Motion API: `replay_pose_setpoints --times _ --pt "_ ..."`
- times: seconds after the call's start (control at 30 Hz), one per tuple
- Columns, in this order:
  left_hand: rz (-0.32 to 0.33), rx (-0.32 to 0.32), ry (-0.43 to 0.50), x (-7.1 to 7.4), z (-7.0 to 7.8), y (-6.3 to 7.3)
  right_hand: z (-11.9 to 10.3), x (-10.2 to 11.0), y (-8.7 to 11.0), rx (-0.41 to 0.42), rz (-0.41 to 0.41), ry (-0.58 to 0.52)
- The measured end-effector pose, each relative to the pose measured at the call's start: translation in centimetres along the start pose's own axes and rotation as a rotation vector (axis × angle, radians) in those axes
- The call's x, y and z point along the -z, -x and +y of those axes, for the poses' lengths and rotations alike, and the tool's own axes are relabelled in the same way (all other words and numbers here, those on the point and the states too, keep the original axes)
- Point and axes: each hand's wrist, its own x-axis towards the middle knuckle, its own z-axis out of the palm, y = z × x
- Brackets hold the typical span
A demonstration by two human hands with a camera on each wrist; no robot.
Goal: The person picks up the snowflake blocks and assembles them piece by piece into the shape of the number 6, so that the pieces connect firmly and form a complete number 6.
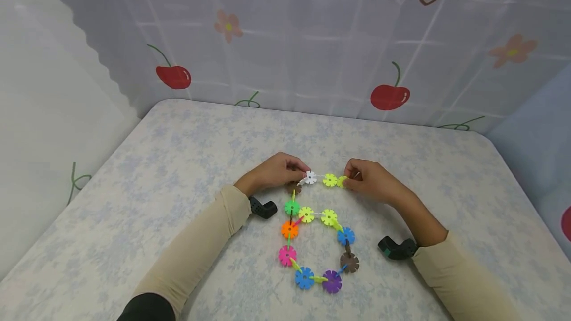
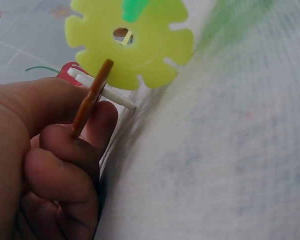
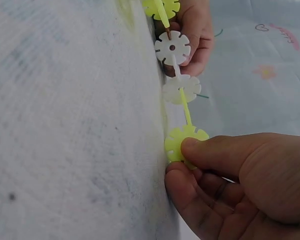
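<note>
A chain of notched plastic snowflake discs [image 1: 305, 278] lies on the table, forming a closed loop with an open arm at its top left. My left hand [image 1: 278, 170] grips that arm at its upper corner, where a brown disc [image 2: 92, 97] stands edge-on at the fingers. A white disc [image 1: 310, 177] sits just right of the fingertips. My right hand [image 1: 374, 180] pinches the yellow disc [image 3: 176, 145] at the arm's free end between thumb and index finger. Another yellow disc [image 1: 329, 180] lies between the hands. Below, a green disc [image 1: 292, 207] joins the arm to the loop.
Black wrist devices [image 1: 263, 208] jut inward from both forearms, over the table. The table [image 1: 178, 162] has a pale blue floral cover. Behind it hangs a curtain [image 1: 290, 38] printed with cherries and flowers. A pale wall [image 1: 40, 137] borders the left side.
</note>
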Motion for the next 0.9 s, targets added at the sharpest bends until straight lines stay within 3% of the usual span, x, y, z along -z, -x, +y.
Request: replay_pose_setpoints --times 0.33,0.6,0.9 --pt "0.0 -0.015 -0.047 0.0 0.2 0.0 -1.0 -0.2 0.5 0.103 0.074 0.156" --pt "-0.011 -0.022 -0.04 -0.2 0.1 -0.1 -1.6 -0.5 0.6 0.093 0.095 0.286" --pt "-0.003 -0.024 -0.039 -0.3 0.1 0.0 -2.3 -1.0 0.4 0.097 0.112 0.31"
